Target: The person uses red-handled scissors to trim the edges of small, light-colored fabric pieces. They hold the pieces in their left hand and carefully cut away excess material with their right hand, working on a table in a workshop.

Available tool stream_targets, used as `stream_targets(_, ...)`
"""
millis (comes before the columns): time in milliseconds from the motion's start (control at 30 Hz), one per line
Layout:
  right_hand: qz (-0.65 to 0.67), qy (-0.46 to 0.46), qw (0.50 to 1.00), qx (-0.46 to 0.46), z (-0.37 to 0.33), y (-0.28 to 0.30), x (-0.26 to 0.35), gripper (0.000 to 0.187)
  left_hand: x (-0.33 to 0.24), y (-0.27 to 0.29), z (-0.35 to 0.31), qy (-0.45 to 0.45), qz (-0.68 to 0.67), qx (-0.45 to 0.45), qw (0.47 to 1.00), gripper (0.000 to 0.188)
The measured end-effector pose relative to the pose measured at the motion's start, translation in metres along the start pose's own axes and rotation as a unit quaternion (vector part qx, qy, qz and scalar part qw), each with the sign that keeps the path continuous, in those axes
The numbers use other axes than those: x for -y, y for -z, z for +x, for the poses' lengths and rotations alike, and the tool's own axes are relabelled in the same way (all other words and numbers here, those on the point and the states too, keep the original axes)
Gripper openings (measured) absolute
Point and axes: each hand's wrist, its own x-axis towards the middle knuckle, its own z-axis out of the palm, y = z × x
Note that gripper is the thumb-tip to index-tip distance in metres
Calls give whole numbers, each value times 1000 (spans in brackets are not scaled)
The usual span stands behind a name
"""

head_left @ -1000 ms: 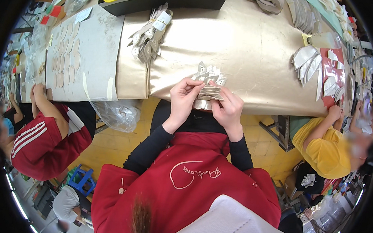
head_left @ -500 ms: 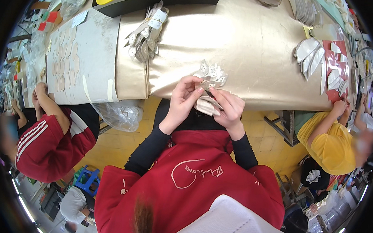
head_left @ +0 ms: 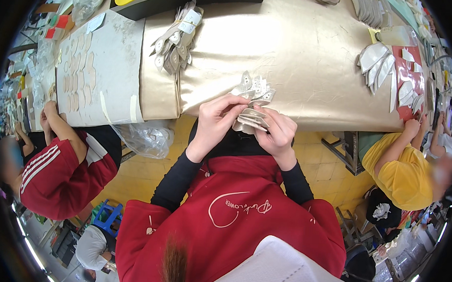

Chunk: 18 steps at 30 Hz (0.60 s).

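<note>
Close to the table's near edge, my right hand [head_left: 279,129] grips a small stack of beige cut pieces [head_left: 250,120], which look like leather or fabric. My left hand [head_left: 219,119] pinches at the upper left of this stack, thumb and fingers pressed together on a piece there. Just beyond my fingertips, several small whitish pieces with holes [head_left: 259,87] lie loosely heaped on the gold table cover [head_left: 310,69]. My fingers partly hide the edges of the held stack.
A banded bundle of similar pieces [head_left: 175,43] lies farther left, below a black tray with a yellow rim [head_left: 186,4]. White pieces [head_left: 376,67] and a red sheet [head_left: 405,108] are at right. Co-workers sit on both sides, one in a yellow shirt [head_left: 403,171].
My left hand has shifted slightly down and nearer the stack, its fingers now over the stack's upper left. The held pieces have turned a little and moved left.
</note>
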Motion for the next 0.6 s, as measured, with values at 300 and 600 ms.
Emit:
stream_targets(300,-9,-7,1000,2,1,1,3,44,1,-2,-3,-36,62,-27,997,6)
stream_targets(600,13,-5,1000,-4,1,-2,1,44,0,3,0,-69,52,43,995,6)
